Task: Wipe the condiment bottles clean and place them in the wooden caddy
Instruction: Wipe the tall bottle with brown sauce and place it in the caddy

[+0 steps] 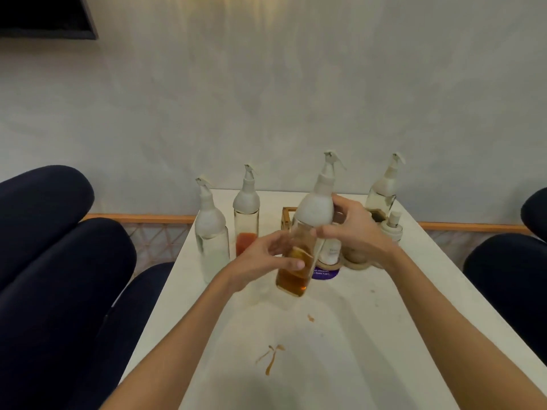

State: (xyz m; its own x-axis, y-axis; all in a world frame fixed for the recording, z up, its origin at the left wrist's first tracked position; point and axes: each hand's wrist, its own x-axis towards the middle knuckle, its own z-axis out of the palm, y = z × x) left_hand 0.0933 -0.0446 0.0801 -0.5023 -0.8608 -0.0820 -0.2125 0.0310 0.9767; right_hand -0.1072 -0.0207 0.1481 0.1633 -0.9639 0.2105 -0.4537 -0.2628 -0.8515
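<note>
A glass bottle of amber liquid [294, 278] with a white spout top is held tilted above the white table [340, 335]. My right hand [352, 229] grips its white neck. My left hand [266, 255] wraps its fingers round the glass body. Behind it the wooden caddy [286, 220] is mostly hidden. At the left stand a clear bottle [211, 241] and a bottle with red sauce [246, 220]. Another bottle [383, 193] stands at the back right. No cloth is visible.
Brown sauce smears [270, 358] mark the table near me. A small white pump jar [392, 227], a wooden holder [359, 260] and a purple card [324, 273] sit by the caddy. Dark cushioned seats [59, 261] flank the table on both sides; a wall stands behind.
</note>
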